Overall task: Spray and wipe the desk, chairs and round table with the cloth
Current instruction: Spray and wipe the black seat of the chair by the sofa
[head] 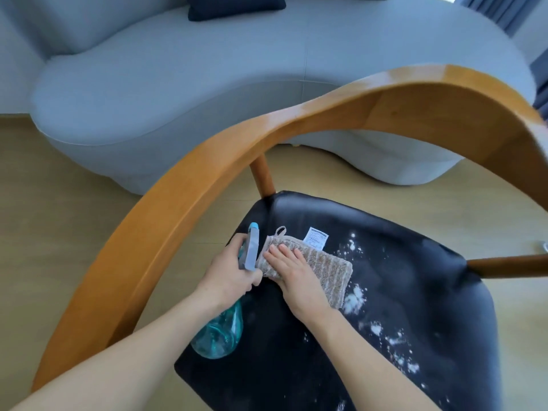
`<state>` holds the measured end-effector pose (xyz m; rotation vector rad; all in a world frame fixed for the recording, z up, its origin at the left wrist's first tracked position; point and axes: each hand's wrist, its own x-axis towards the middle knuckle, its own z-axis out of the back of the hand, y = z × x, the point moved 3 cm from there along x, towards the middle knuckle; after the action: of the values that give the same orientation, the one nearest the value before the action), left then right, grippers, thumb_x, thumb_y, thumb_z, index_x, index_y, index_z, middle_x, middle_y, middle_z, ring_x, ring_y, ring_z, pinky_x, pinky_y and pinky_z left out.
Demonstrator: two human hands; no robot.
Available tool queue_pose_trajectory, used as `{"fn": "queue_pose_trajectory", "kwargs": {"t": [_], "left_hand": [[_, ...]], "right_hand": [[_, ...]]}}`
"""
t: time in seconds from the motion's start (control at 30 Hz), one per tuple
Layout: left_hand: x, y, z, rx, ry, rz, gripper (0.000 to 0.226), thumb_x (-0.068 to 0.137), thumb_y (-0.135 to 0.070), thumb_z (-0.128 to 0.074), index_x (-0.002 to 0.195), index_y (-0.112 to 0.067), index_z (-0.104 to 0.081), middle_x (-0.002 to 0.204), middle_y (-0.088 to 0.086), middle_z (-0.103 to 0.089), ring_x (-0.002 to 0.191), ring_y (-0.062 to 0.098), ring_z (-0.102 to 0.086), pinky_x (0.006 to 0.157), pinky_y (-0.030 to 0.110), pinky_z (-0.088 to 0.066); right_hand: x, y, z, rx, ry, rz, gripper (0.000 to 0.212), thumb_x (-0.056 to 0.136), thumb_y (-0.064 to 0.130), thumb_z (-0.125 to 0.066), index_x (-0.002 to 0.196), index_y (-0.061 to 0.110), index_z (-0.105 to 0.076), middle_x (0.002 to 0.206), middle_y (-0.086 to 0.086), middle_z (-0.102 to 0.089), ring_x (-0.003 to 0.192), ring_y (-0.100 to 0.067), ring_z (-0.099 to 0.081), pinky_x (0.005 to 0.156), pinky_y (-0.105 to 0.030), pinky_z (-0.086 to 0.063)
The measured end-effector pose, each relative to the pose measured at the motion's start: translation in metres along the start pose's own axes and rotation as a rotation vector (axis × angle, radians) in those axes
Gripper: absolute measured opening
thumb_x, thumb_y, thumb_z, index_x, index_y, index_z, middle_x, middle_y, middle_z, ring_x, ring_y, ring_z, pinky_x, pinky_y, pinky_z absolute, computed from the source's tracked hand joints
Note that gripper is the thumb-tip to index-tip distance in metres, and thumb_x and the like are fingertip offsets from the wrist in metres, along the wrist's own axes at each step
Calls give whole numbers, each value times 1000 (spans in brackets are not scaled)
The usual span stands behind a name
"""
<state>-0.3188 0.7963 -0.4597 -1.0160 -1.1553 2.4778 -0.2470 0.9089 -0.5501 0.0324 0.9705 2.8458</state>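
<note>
At about 9 o'clock in the view, the chair's (189, 185) curved wooden rail sweeps up from the lower left and arches over toward 2 o'clock. Inside that curve, the left hand (228, 277) is curled round the neck of the bottle (219, 336), a finger by the trigger; its teal body hangs down toward 7 o'clock over the left edge of the seat (415, 277), and the nozzle points up toward 12 o'clock.

Just beside it, nearly touching, the right hand (293, 277) lies flat with straight fingers on the cloth (323, 274), pressing it to the black seat. The cloth's long axis runs from about 11 o'clock, where its loop and white tag stick out, to about 5 o'clock. The hand covers its left half; the right half lies bare.

The thing that matters for the next stroke is where the foam (355, 301) lies: white flecks and blobs scatter from the cloth's right edge outward, toward 1 o'clock and in a trail down to 5 o'clock along the seat's right side. One blob sits right at the cloth's lower right corner. So the unwiped spray is all to the right of the right hand, which is the nearer one and already on the cloth. A sweep toward 3 to 5 o'clock looks like what the seat calls for, and the left hand has only to hold the bottle out of the way.

Beyond the rail, from 10 to 1 o'clock, a grey sofa (178, 84) stands on the wooden floor (44, 203).
</note>
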Motion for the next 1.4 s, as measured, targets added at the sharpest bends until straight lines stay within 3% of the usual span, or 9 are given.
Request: {"fn": "queue_pose_trajectory", "kwargs": {"t": [0.27, 0.4, 0.57, 0.7, 0.87, 1.0, 1.17, 1.27, 1.4], "left_hand": [[-45, 12, -14, 33, 19, -27, 39, 62, -15, -61, 96, -30, -47, 92, 9, -59, 59, 15, -48, 71, 42, -51], [-50, 15, -16, 57, 23, -15, 40, 73, 2, -59, 97, -27, -47, 88, 10, -59, 52, 13, -47, 68, 44, -51], [-37, 9, -9, 29, 38, -10, 41, 72, -2, -60, 105, -24, -47, 94, 9, -58, 53, 15, -49, 68, 37, -50], [-21, -4, -3, -6, 28, -19, 42, 71, -4, -62, 106, -23, -48, 95, 12, -57, 56, 17, -50, 66, 35, -49], [-1, -26, -2, -25, 56, -34, 43, 62, -12, -60, 101, -27, -48, 89, 4, -55, 49, 14, -48, 63, 33, -48], [19, -40, -9, -9, 84, -75, 42, 74, 2, -58, 107, -24, -48, 91, 5, -55, 53, 16, -48, 62, 32, -47], [31, -42, -21, -22, 117, -71, 46, 66, -9, -60, 108, -24, -48, 95, 6, -56, 53, 15, -49, 60, 31, -48], [33, -37, -28, -11, 152, -69, 44, 70, -3, -60, 107, -25, -48, 93, 5, -55, 52, 15, -48, 61, 32, -48], [33, -39, -33, -4, 186, -106, 42, 65, -9, -60, 101, -27, -48, 88, 3, -54, 51, 13, -47, 59, 30, -48]], "right_hand": [[-81, 24, -17, 23, 28, 5, 51, 91, 6, -53, 141, 14, -45, 148, -1, -39, 141, -15, -21, 117, -41, -1], [-82, 25, -6, 60, 52, 10, 49, 96, 6, -45, 144, 15, -39, 152, 3, -32, 144, -12, -18, 116, -22, 4], [-66, 6, 36, 138, -178, -128, 41, 89, 7, -48, 129, 6, -56, 134, -10, -55, 125, -27, -50, 108, -31, -33], [-50, -29, 96, 114, -299, -249, 44, 93, -2, -50, 135, 13, -52, 140, -4, -49, 130, -15, -41, 107, -3, -11], [-30, -75, 157, -100, -351, -240, 49, 93, -5, -46, 138, 14, -48, 147, -5, -42, 139, -23, -33, 114, -31, -19], [-17, -98, 164, -376, -278, -297, 44, 97, 12, -49, 140, 23, -46, 152, -4, -34, 142, -28, -28, 109, -57, -19], [-18, -97, 112, -347, -28, -495, 52, 100, 39, -36, 148, 42, -17, 158, -7, -12, 146, -27, -8, 110, -65, -9], [-27, -90, 89, -482, -7, -462, 70, 97, 46, -43, 150, 39, 2, 159, -7, -9, 147, -28, -3, 107, -69, -4], [-34, -107, 99, -529, -8, -537, 74, 94, 54, -41, 150, 39, 4, 160, -5, 3, 147, -22, 5, 107, -69, -1]]}}
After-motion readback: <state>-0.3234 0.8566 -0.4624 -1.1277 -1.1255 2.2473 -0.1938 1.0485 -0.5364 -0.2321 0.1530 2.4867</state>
